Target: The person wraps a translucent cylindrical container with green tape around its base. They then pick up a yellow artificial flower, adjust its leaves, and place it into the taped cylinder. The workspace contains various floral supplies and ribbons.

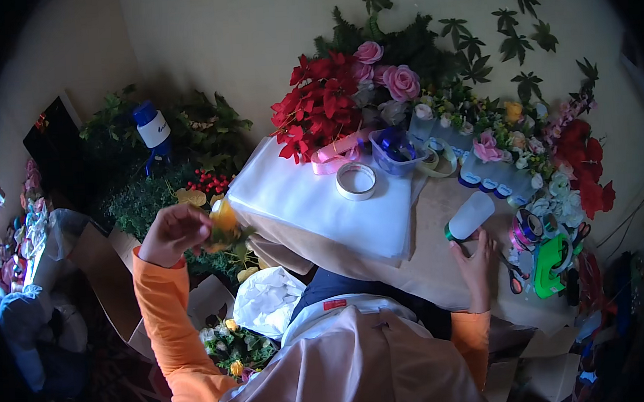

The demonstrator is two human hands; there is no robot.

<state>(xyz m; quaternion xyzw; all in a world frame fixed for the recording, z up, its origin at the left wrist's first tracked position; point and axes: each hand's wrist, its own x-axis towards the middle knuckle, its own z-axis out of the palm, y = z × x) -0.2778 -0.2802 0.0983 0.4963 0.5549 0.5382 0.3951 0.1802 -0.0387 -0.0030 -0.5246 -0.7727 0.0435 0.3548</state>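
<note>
My left hand [177, 232] is raised at the left, its fingers pinched on a blurred yellow artificial flower [225, 221] with some green leaves. At the right, my right hand [476, 255] rests by the table's front edge, fingertips against the lower end of a frosted white cylinder [471, 215] with a green rim, which lies tilted on the brown-covered table [438, 205]. Between my hands lies a stack of white translucent sheets [322, 201], with a roll of tape [356, 181] on its far part.
Red poinsettias [321, 101], pink ribbon [336, 156] and a plastic tub [397, 157] stand at the back. Flower-filled cylinders [486, 171] line the right. Orange-handled scissors [515, 277] and a green tape dispenser [550, 267] lie near my right hand. A white bag [267, 301] sits below my left hand.
</note>
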